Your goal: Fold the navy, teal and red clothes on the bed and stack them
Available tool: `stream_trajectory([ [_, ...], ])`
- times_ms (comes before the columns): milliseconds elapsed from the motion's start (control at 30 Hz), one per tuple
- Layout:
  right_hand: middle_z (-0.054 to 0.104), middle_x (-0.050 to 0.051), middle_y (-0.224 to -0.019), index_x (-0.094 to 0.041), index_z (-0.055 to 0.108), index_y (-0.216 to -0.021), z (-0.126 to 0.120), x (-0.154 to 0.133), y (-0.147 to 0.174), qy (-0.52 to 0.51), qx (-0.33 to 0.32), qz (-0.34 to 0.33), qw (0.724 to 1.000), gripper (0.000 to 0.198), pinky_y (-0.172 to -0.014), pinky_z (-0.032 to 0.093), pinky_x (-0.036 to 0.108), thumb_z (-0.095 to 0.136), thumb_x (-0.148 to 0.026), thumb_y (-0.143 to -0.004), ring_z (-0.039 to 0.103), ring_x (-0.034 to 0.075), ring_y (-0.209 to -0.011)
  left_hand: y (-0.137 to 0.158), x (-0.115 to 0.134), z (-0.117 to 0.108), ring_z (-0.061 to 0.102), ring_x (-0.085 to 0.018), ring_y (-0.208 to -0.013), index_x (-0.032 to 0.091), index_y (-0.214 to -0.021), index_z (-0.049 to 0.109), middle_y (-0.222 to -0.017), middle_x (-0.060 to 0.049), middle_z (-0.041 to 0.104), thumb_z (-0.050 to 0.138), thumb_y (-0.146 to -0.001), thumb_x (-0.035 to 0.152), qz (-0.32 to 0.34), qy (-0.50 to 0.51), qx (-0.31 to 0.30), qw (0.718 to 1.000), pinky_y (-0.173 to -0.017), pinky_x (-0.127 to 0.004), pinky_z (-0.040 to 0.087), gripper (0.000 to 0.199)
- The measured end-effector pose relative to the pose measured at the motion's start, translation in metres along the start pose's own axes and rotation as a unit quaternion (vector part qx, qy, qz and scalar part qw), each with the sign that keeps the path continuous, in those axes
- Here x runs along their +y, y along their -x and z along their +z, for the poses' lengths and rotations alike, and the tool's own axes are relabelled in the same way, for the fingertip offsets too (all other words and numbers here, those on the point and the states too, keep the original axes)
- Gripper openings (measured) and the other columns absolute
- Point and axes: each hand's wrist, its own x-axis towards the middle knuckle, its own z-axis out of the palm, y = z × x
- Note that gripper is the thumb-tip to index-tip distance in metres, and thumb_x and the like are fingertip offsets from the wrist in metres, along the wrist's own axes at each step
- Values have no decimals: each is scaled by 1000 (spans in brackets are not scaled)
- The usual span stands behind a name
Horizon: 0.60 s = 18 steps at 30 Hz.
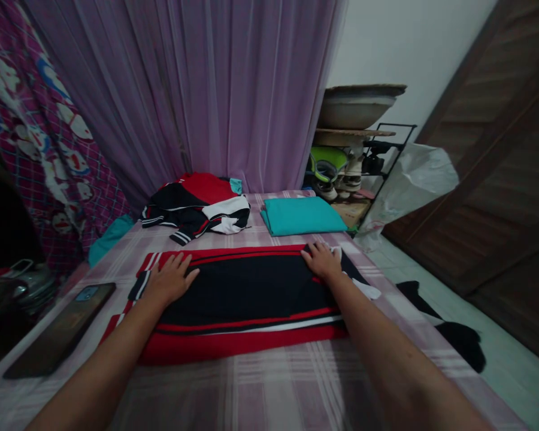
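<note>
A navy and red jacket (242, 287) with white stripes lies flattened and partly folded across the checked cloth. My left hand (169, 280) rests on its left end, near the striped cuff, with the fingers spread. On the upper right part of the garment lies my right hand (323, 261), palm down and fingers apart. Neither hand grips the fabric. Beyond them, a folded turquoise cloth (303, 215) sits to the right. A crumpled garment in red, navy and white (202, 203) is heaped at the back left.
A dark phone (63, 329) lies at the left edge of the checked cloth (233, 395). Purple curtains (251, 90) hang behind. To the right stand a rack with shoes (353, 176) and basins (357, 108), a white plastic bag (422, 173) and a brown wooden door (489, 197).
</note>
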Motion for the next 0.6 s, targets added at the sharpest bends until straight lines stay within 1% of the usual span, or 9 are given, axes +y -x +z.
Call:
stream_trajectory([
  [67,48,16,-148,-18,49,-142,12,8,-1,0,-16,16,1000,57,-107,28,57,27,-50,-100,39,31,-137,-5,-3,6,27,-33,-147,22,-152,36,-160,-12,31,28,-93,59,-20,27,-45,998,-113,-61,27,70],
  [167,50,14,-146,-20,50,-141,21,12,-1,4,5,7,1000,56,-106,29,57,26,-51,-100,41,31,-135,-9,-3,6,27,-33,-147,21,-152,35,-160,-12,30,27,-93,62,-29,42,-54,997,-113,-62,25,72],
  [200,52,15,-144,-19,51,-139,21,12,0,6,16,3,1000,55,-105,30,57,27,-50,-100,42,31,-133,-9,-4,4,29,-32,-146,22,-150,38,-159,-11,32,26,-93,60,-31,47,-51,997,-113,-62,27,69],
  [233,53,15,-143,-18,53,-138,22,11,1,8,30,-1,1000,54,-105,31,56,28,-48,-100,44,31,-132,-9,-6,1,34,-32,-144,23,-147,43,-157,-10,38,26,-94,57,-32,53,-43,997,-112,-59,30,65],
  [300,54,16,-142,-17,57,-134,22,10,5,13,74,-8,997,50,-104,32,54,30,-43,-100,46,30,-131,-10,-13,-7,49,-29,-134,24,-138,56,-146,-10,54,21,-97,49,-31,65,-21,997,-107,-52,39,59],
  [367,56,16,-141,-17,60,-130,24,10,8,16,126,-17,992,47,-105,31,53,31,-38,-100,47,29,-130,-13,-25,-17,58,-28,-123,23,-128,64,-134,-10,64,19,-97,43,-26,66,12,997,-101,-44,45,58],
  [467,61,14,-135,-17,65,-122,28,11,10,14,180,-27,983,43,-106,30,51,33,-35,-99,50,28,-127,-26,-44,-29,59,-27,-121,24,-126,65,-132,-9,66,30,-94,39,-13,33,36,999,-99,-38,45,50],
  [533,64,14,-131,-18,68,-117,31,12,10,9,196,-29,980,42,-105,30,50,34,-34,-98,52,28,-125,-38,-50,-33,60,-27,-120,28,-124,66,-130,-6,67,37,-92,40,-4,18,18,1000,-96,-37,45,46],
  [600,66,13,-128,-18,69,-114,32,12,9,6,203,-30,979,42,-104,31,49,34,-34,-98,53,28,-123,-50,-52,-34,63,-28,-114,31,-120,69,-125,-5,70,42,-89,45,1,18,-17,1000,-91,-36,47,43],
])
